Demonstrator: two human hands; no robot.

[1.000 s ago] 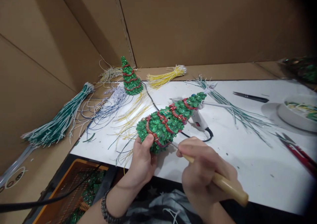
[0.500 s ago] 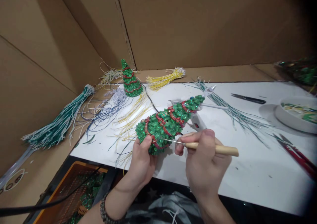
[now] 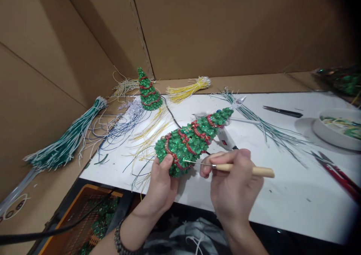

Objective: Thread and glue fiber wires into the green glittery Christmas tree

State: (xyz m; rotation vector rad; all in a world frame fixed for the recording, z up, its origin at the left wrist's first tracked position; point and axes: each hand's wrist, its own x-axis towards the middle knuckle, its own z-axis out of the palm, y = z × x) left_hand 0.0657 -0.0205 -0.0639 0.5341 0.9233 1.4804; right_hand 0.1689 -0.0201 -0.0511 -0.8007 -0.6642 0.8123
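Wooden-handled needle tool [image 3: 225,167] swung from a steep slant to near level since 1 s ago, right hand [image 3: 232,189] closed round it. Left hand [image 3: 163,181] clamped on the wide end of the glittery green tree [image 3: 183,146], tilted above the white tabletop [image 3: 284,206]. Probably light, stiff; best gripped there (clear topper [image 3: 238,102] looks fragile). Knobbly cone, ridged red garlands [image 3: 202,135], smooth tool handle.

Held tree [image 3: 183,144] was glittery green, banded in red, tip [image 3: 239,102] clear. Standing tree [image 3: 149,95] was green too, red bands. Pick tool [image 3: 224,167] had a pale yellowish handle, silvery needle [image 3: 200,163]. Tabletop [image 3: 287,206] was white, walls [image 3: 225,29] brown. Left wire bundle [image 3: 67,136] was green and white; back wire bundle [image 3: 188,89] was yellow, white-tipped. Basket [image 3: 97,187] was orange, bowl [image 3: 331,134] white, glue gun [image 3: 228,139] white, scissors [image 3: 340,178] red-handled, bracelet [image 3: 120,240] dark.
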